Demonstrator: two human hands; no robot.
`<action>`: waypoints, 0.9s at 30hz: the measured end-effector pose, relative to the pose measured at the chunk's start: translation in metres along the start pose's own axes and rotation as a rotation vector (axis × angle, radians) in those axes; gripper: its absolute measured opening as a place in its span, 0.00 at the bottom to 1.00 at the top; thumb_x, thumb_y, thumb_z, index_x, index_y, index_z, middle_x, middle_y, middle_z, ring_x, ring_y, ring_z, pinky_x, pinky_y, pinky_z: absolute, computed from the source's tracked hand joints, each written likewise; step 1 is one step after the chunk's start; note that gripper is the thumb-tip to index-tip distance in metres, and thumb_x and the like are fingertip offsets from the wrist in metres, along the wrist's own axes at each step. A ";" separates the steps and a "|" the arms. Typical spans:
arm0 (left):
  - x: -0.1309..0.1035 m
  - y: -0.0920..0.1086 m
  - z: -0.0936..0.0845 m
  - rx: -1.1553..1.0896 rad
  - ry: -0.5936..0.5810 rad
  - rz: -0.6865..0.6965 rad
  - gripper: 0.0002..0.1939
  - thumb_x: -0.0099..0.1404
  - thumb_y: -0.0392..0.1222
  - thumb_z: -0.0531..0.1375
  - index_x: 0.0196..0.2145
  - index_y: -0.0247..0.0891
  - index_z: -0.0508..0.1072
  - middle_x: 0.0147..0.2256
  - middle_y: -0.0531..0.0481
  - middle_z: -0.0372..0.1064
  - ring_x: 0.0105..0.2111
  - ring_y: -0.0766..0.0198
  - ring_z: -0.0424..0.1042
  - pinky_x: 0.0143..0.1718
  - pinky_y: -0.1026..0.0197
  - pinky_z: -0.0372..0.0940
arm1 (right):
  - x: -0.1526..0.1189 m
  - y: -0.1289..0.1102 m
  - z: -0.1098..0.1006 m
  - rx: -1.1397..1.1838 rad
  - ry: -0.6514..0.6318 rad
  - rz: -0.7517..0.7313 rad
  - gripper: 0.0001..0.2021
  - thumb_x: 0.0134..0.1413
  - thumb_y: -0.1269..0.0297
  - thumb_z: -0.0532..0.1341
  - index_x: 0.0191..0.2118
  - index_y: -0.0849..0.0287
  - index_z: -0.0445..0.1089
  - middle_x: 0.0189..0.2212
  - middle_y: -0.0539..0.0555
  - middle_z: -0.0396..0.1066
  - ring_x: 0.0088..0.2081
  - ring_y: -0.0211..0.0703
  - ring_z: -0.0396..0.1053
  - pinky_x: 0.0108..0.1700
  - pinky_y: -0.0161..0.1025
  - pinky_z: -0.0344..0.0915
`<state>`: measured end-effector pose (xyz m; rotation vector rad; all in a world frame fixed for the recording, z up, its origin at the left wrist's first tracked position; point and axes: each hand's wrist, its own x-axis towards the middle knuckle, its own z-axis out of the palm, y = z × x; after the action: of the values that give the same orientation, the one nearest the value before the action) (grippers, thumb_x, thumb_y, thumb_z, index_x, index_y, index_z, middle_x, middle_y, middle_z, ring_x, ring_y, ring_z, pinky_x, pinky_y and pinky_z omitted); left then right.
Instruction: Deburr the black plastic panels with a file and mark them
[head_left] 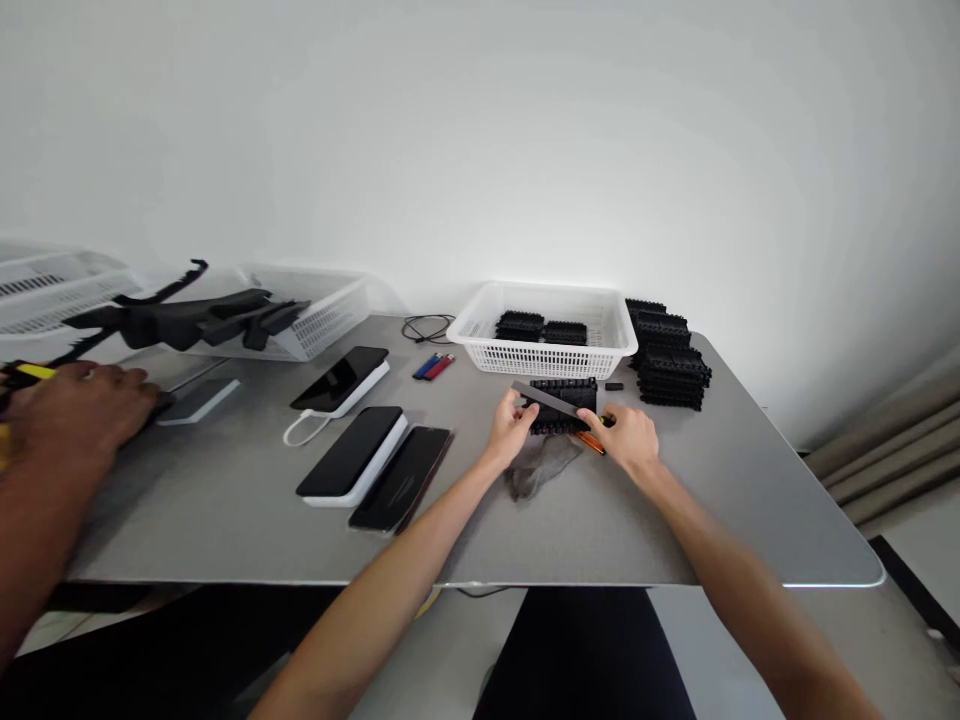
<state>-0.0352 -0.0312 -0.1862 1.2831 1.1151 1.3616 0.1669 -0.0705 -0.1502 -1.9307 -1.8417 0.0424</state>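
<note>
My left hand (510,425) and my right hand (628,438) both hold a flat dark grey strip (551,401), tilted across a black ribbed plastic block (564,405) that stands on the grey table (600,520). Something orange and yellow (592,441) shows under my right hand's fingers. A crumpled grey cloth (541,466) lies under my left wrist. Behind the block stands a white basket (551,355) with two more black blocks (540,328) inside. A stack of black blocks (670,355) sits right of the basket.
Phones on white power banks (352,455) (341,382) and another phone (403,478) lie at centre left. Two lighters (433,366) and a black cable (426,326) lie near the basket. At far left, another person's hand (79,405) rests by black parts (191,318) and white baskets (315,310).
</note>
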 end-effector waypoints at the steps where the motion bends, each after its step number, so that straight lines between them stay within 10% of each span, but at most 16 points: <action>1: 0.000 0.000 0.000 -0.007 0.005 0.001 0.18 0.55 0.50 0.64 0.39 0.39 0.65 0.18 0.59 0.58 0.18 0.70 0.58 0.20 0.67 0.51 | 0.001 0.002 -0.001 0.003 0.002 0.005 0.35 0.53 0.29 0.46 0.20 0.57 0.67 0.20 0.55 0.69 0.24 0.43 0.65 0.25 0.37 0.47; 27: 0.000 0.006 -0.001 -0.068 0.062 -0.030 0.19 0.52 0.50 0.66 0.36 0.40 0.64 0.19 0.58 0.57 0.17 0.70 0.57 0.19 0.67 0.50 | 0.002 0.001 -0.004 -0.021 0.068 0.015 0.37 0.52 0.28 0.45 0.21 0.58 0.69 0.20 0.56 0.69 0.23 0.43 0.64 0.26 0.38 0.46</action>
<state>-0.0362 -0.0321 -0.1803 1.1783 1.1165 1.4136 0.1695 -0.0699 -0.1461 -1.9362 -1.7897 -0.0372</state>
